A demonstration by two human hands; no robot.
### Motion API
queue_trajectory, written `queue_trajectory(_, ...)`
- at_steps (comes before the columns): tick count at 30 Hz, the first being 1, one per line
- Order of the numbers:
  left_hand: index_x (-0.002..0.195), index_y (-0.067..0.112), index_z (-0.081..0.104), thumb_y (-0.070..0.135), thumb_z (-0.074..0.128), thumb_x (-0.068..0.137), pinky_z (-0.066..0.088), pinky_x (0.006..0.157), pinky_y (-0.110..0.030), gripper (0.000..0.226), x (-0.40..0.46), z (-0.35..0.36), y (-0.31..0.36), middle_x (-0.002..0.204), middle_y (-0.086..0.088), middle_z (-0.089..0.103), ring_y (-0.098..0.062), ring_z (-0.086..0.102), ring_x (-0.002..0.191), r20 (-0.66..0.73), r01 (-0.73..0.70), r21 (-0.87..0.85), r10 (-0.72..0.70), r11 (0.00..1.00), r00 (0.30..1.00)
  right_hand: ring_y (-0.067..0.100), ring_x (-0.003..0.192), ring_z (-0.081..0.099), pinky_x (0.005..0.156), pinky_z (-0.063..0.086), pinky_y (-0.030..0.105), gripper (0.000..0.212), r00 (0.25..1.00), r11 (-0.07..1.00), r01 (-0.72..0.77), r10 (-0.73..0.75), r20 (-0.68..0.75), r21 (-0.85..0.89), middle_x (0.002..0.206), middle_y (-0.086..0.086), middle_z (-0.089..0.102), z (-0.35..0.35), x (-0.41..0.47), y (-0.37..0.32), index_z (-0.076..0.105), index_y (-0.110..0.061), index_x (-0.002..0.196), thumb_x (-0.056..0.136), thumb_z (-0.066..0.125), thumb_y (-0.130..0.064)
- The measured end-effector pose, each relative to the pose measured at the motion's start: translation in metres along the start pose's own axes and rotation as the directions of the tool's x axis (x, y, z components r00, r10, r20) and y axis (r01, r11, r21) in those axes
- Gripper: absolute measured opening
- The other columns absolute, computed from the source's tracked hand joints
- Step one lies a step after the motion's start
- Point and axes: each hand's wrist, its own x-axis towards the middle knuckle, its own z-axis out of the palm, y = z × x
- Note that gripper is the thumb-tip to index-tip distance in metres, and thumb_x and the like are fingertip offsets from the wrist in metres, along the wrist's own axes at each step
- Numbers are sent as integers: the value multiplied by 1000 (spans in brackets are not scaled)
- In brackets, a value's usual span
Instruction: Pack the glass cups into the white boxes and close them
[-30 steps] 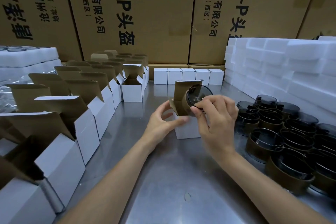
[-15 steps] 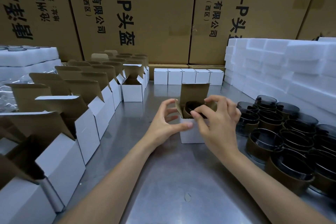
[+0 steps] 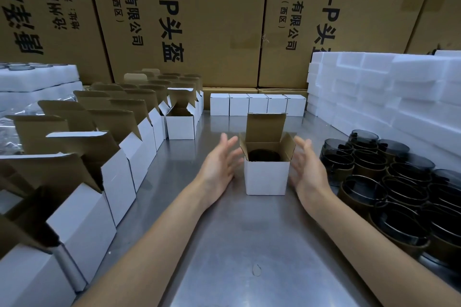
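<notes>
A small white box (image 3: 266, 177) stands upright at the table's middle, its brown lid flap raised and side flaps splayed. A dark glass cup (image 3: 264, 155) sits inside it, only its rim showing. My left hand (image 3: 219, 164) is open just left of the box, fingers spread, not touching it. My right hand (image 3: 306, 168) is open just right of the box, also apart from it. Several more dark glass cups (image 3: 389, 182) are crowded on the table to the right.
Rows of open white boxes (image 3: 119, 157) line the left side. Several closed white boxes (image 3: 258, 104) stand in a row at the back. White foam blocks (image 3: 389, 97) are stacked at the right, big cardboard cartons (image 3: 199, 20) behind. The steel table (image 3: 224, 244) lies between my arms.
The cup, held tilted at the box mouth a second ago, went down into the box. Both hands have let go and drawn apart to either side of it.
</notes>
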Motion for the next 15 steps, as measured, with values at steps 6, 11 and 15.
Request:
queue_trajectory(6,131,26,55,45,44,97,45,100,-26,40,7,17,-12,128,5,63,-12,57,120,1,-65,-27,65,997,998,18,120,57,101,45,36,41,976,1000,-6,0,219,29,130,2,61,6,-2,3,48,-24,137,102,34,-40)
queue_trajectory(11,124,35,52,23,60,93,51,87,-26,35,7,20,-19,120,1,65,-13,66,104,-75,-153,-7,152,988,985,18,119,58,101,45,37,35,962,999,28,-36,271,31,130,2,61,8,-8,-1,54,-25,132,103,35,-32)
queue_trajectory(15,103,39,41,15,62,91,48,93,-40,34,9,24,-19,111,2,58,-23,61,105,-214,-218,84,231,972,949,22,123,55,109,38,44,37,968,999,1,-12,252,46,132,5,59,8,-8,-1,52,-21,134,102,36,-29)
